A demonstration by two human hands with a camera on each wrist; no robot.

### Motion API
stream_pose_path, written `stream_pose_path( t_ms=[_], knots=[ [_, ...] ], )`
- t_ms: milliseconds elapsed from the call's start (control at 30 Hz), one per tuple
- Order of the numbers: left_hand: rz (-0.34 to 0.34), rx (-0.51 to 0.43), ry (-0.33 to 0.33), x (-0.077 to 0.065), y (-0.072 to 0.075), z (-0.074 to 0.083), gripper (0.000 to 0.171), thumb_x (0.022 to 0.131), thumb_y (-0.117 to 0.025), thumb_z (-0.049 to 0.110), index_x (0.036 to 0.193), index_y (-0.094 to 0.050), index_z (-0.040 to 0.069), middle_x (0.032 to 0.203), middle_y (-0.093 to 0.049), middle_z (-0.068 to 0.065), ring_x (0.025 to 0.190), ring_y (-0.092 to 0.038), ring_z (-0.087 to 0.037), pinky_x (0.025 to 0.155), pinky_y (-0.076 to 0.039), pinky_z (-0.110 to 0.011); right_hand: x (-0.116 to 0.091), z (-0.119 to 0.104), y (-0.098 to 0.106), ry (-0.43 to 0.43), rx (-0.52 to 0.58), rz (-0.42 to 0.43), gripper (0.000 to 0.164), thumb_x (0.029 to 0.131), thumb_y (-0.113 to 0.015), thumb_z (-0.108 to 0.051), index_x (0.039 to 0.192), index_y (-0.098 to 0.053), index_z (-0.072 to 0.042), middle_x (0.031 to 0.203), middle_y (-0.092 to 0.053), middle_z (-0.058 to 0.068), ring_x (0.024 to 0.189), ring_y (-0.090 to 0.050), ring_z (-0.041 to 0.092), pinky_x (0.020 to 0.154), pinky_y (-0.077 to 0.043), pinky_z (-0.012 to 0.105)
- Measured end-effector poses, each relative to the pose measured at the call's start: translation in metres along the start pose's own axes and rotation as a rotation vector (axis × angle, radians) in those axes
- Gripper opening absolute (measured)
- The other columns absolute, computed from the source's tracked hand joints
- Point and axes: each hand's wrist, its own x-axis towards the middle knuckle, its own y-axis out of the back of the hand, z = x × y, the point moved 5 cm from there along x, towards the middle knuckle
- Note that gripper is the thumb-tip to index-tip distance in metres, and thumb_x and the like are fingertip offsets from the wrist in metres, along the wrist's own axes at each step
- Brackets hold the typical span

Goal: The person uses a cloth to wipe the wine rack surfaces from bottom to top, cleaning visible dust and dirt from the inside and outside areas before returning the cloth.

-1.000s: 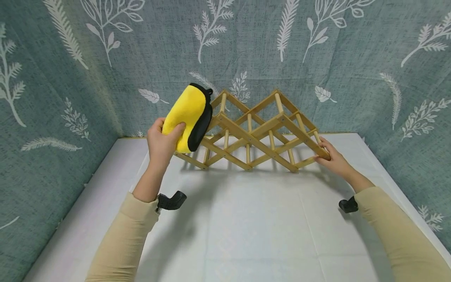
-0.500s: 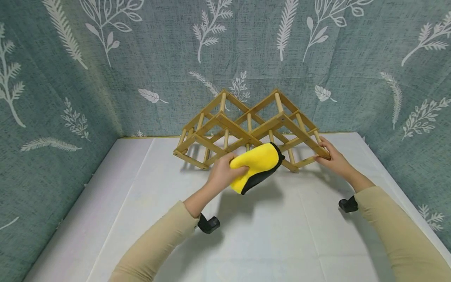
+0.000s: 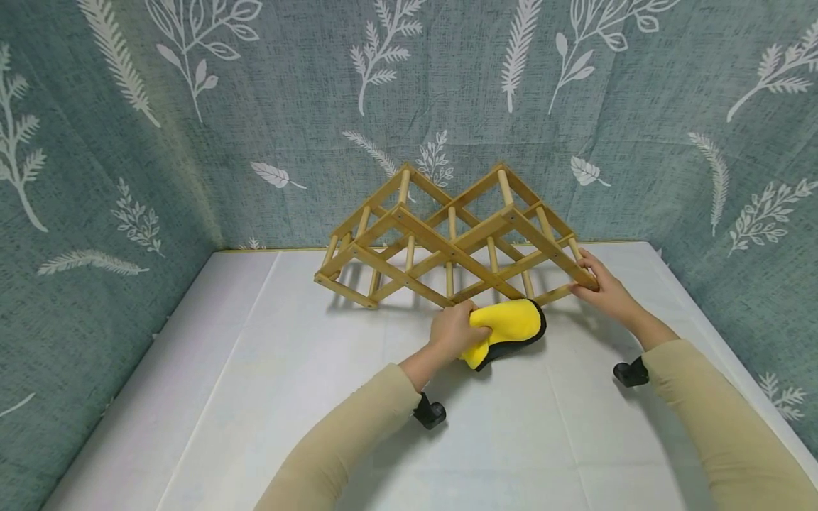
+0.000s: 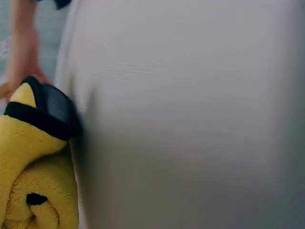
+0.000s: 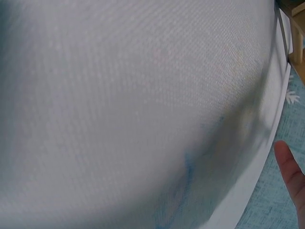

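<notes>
My left hand [image 3: 451, 331] grips a folded microfiber towel [image 3: 511, 323], plush yellow on one side and dark with a black border on the other. It is held low in front of a wooden lattice rack [image 3: 447, 245], overlapping its lower front edge in the head view. Close up in the left wrist view, the towel [image 4: 43, 176] shows its rolled yellow folds. My right hand [image 3: 607, 291] holds the rack's right end, fingers behind and thumb below. One finger [image 5: 288, 167] appears at the edge of the right wrist view.
The rack stands at the back of a white-covered table [image 3: 255, 397]. Right behind it hangs a teal fabric backdrop [image 3: 307, 106] with white leaf prints, which also encloses both sides. Black wrist cameras sit at both cuffs.
My left hand has carried the towel from the rack's upper left, down and to the right, to its lower front. My right hand and the rack have stayed put.
</notes>
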Motion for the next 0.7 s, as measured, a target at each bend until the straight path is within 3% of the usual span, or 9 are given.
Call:
stream_pose_path(
  t_ms=[133,267,467,700],
  knots=[
    [0.001,0.084,0.007,0.004,-0.006,-0.004,0.032,0.079,-0.068,0.035,0.097,-0.060,0.010,0.074,-0.060,0.001,0.056,-0.048,-0.010,0.050,-0.034,-0.021,0.000,0.001,0.000,-0.002,-0.001,0.001,0.045,0.092,-0.054,-0.024,0.123,-0.032,-0.001,0.154,0.002,0.011,0.132,-0.015,0.049,0.091,-0.029,0.063],
    [0.048,0.104,0.009,0.006,0.002,-0.005,0.031,0.078,-0.069,0.034,0.096,-0.061,0.010,0.075,-0.062,0.001,0.058,-0.049,-0.012,0.054,-0.035,-0.023,0.000,0.000,0.000,-0.002,0.007,0.001,0.046,0.092,-0.055,-0.024,0.124,-0.032,0.000,0.154,0.002,0.011,0.132,-0.013,0.049,0.092,-0.028,0.063],
    [0.133,-0.039,0.028,0.003,0.019,-0.012,0.029,0.078,-0.071,0.031,0.091,-0.061,0.008,0.075,-0.062,-0.003,0.058,-0.050,-0.012,0.051,-0.037,-0.020,-0.001,-0.001,-0.001,-0.009,0.028,-0.012,0.048,0.092,-0.054,-0.024,0.126,-0.031,0.000,0.154,0.003,0.011,0.134,-0.010,0.048,0.093,-0.026,0.064],
    [0.219,-0.191,0.038,-0.005,0.052,-0.021,0.027,0.078,-0.071,0.028,0.089,-0.058,0.006,0.073,-0.058,-0.006,0.058,-0.049,-0.015,0.050,-0.038,-0.022,-0.002,-0.001,-0.001,-0.010,0.004,0.006,0.047,0.093,-0.053,-0.024,0.125,-0.031,0.000,0.154,0.002,0.011,0.130,-0.020,0.049,0.090,-0.031,0.060]
  ],
)
